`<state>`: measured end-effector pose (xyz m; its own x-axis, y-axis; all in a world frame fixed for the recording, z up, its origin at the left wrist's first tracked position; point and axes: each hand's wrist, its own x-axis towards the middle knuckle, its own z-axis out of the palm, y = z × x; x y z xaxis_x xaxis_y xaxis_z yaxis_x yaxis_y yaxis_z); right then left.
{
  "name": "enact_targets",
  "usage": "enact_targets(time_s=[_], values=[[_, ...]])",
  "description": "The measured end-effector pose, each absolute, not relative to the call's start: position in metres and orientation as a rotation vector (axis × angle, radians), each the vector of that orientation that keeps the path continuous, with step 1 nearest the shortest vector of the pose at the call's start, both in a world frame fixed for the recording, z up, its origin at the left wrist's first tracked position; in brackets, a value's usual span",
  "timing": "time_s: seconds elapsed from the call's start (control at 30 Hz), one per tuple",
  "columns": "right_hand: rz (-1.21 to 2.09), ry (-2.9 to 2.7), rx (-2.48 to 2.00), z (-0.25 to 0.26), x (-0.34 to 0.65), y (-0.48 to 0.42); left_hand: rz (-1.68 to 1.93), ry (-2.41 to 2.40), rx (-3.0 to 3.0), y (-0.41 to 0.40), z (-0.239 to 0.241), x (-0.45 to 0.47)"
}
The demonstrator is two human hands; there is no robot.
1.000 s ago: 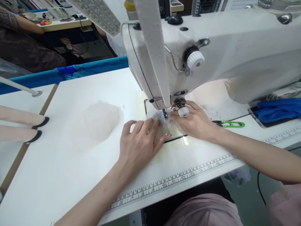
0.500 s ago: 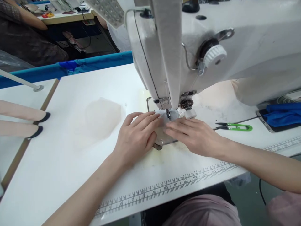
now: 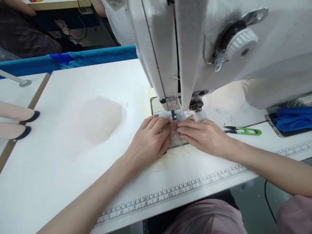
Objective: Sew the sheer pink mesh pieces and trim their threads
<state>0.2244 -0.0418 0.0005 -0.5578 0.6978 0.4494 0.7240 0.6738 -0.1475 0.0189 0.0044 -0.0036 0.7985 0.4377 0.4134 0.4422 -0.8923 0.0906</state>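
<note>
A white industrial sewing machine stands on the white table. Under its needle lies a small, thin, see-through piece of fabric. My left hand rests on the left side of this piece, fingers close together and pressing it flat. My right hand lies on its right side, fingers stretched toward the needle and pressing down. The fingertips of both hands nearly meet just in front of the presser foot.
A pale sheer fabric pile lies left of the machine. Green thread snips sit to the right, beside blue cloth on a dark device. A printed ruler runs along the table's front edge. Two doll legs with dark shoes lie at far left.
Both hands have drawn closer together in front of the needle; my right hand came off the area by the presser foot onto the fabric. The camera has leaned in and down.
</note>
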Motion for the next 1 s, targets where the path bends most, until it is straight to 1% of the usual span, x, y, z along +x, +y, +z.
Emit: enact_targets(time_s=[0.3,0.47,0.67,1.0], values=[[-0.361,-2.475,-1.336,-0.0082,0.2277,-0.039,-0.631,-0.668,-2.884,0.0029,-0.0061,0.0174],[-0.46,-2.472,-1.326,-0.0081,0.2282,-0.0365,-0.552,-0.641,-2.861,0.0007,-0.0035,0.0194],[-0.505,-2.478,-1.32,-0.0082,0.2292,-0.0362,-0.544,-0.651,-2.814,-0.0005,-0.0037,0.0204],[-0.471,-2.477,-1.337,-0.0068,0.2298,-0.0362,-0.551,-0.658,-2.782,-0.002,-0.002,0.0212]])
